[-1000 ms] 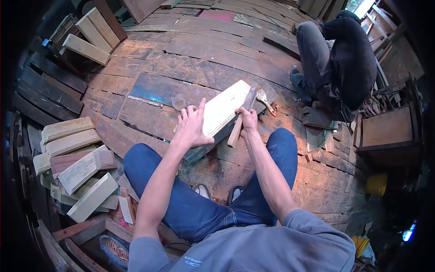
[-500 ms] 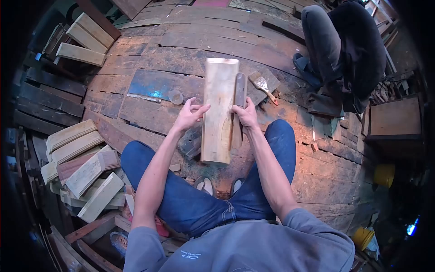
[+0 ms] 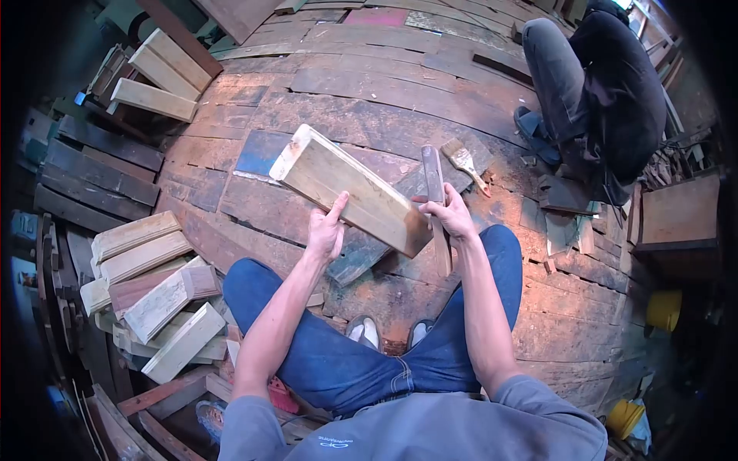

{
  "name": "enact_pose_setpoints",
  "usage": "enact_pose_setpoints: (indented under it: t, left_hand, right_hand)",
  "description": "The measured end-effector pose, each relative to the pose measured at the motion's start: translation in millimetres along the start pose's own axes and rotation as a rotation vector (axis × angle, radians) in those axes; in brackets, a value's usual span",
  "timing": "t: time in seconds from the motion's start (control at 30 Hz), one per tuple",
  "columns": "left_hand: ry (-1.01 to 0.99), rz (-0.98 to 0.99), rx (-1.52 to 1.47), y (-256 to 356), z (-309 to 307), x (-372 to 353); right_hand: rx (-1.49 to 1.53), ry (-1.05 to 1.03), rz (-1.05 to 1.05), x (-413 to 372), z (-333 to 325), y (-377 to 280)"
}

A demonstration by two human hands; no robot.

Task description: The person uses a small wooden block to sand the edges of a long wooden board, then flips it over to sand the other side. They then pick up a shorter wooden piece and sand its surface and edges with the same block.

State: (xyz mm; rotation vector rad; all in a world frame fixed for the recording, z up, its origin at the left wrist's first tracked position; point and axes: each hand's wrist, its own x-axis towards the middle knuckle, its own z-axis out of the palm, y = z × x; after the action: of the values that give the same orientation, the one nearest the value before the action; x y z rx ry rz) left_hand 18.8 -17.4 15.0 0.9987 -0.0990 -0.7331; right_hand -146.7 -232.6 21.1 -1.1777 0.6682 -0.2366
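My left hand [image 3: 327, 230] grips the near long edge of a pale wooden board [image 3: 350, 192], thumb on its face. The board is tilted, its far end up to the left. My right hand [image 3: 451, 215] is wrapped round a narrow grey-brown strip [image 3: 433, 177], which stands beside the board's near right end. Below them lies a dark wooden block [image 3: 357, 257] on the plank floor. A paintbrush [image 3: 465, 164] rests just beyond the strip, to the right.
Pale shaped wood pieces [image 3: 165, 296] are stacked at the left, with dark planks [image 3: 96, 173] behind them. More boards [image 3: 165, 73] lean at the upper left. Another person [image 3: 607, 92] crouches at the upper right. Yellow containers [image 3: 663, 310] stand at the right.
The board has turned, its far end swinging left and its broad face now tilted. The strip has come apart from the board's side and shows more fully. The whole view has shifted slightly.
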Motion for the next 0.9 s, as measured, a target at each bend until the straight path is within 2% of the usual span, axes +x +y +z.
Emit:
enact_pose_setpoints:
  t: [0.07,0.1,0.13,0.2,0.3,0.4,0.5,0.6,0.73,0.8,0.9]
  left_hand:
    - [-0.005,-0.036,-0.058,1,-5,2]
    - [0.062,-0.06,0.016,4,-1,0]
    - [0.052,-0.034,-0.021,7,5,2]
    - [0.043,-0.014,-0.089,6,12,-5]
    - [0.003,-0.028,-0.032,-1,6,0]
    - [-0.004,-0.063,-0.009,6,18,-2]
    - [0.025,-0.106,-0.035,18,29,-2]
    - [0.063,-0.096,-0.012,15,26,-7]
    - [0.024,-0.019,-0.005,18,16,-8]
    - [0.03,0.004,-0.042,19,10,-11]
    - [0.278,0.022,0.097,23,-18,-12]
  right_hand:
    - [0.031,-0.013,-0.03,-1,10,15]
    - [0.043,-0.029,-0.064,4,15,16]
    - [0.037,-0.044,0.023,-2,22,5]
    - [-0.01,0.049,-0.032,-2,35,6]
    - [-0.173,0.158,-0.089,-2,41,8]
    - [-0.208,0.183,-0.131,-2,35,7]
    - [-0.375,0.157,-0.373,20,13,24]
    - [-0.404,0.161,-0.346,21,1,19]
    - [-0.418,0.141,-0.56,27,-4,13]
    - [-0.524,0.169,-0.575,25,-5,8]
    - [-0.548,0.168,-0.635,31,-3,6]
